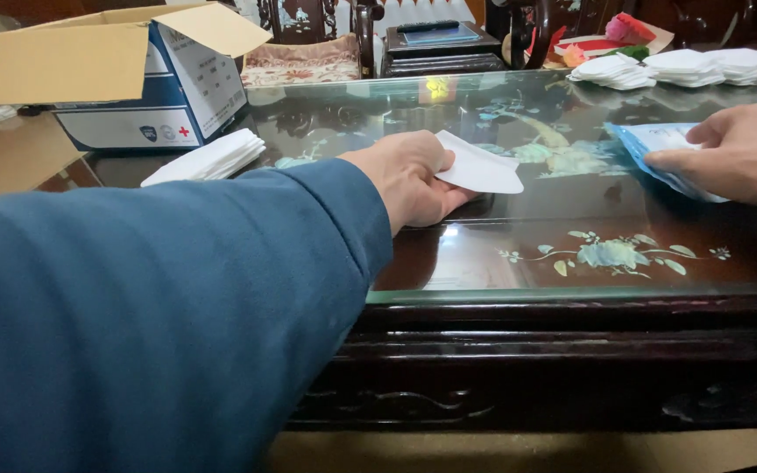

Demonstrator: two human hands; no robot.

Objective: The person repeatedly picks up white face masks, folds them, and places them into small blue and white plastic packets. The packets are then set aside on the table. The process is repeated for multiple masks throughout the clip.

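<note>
The left hand (409,180) is reaching out from a long blue sleeve (159,315). It is pinching a white folded mask (481,168) between thumb and fingers, so the hand is closed on it. The mask is sticking out toward 3 o'clock from the hand and is sitting just over the glass table top (571,271).

The right hand (738,153) is coming in from the 3 o'clock edge. It is resting on a blue and white packet (654,144). Its fingers are lying flat on the packet and pressing it to the glass. I cannot tell if the thumb is going under the packet, so I cannot tell if the hand is gripping it.

The table is shining, and it is showing painted flowers and leaves under the glass. At 10 o'clock from the left hand, a small stack of white masks (208,159) is lying near an open cardboard box (124,74). At 1 o'clock, far across the table, more piles of white masks (685,66) are sitting in a row. A dark wooden box (442,48) is standing at 12 o'clock, behind the glass.
</note>
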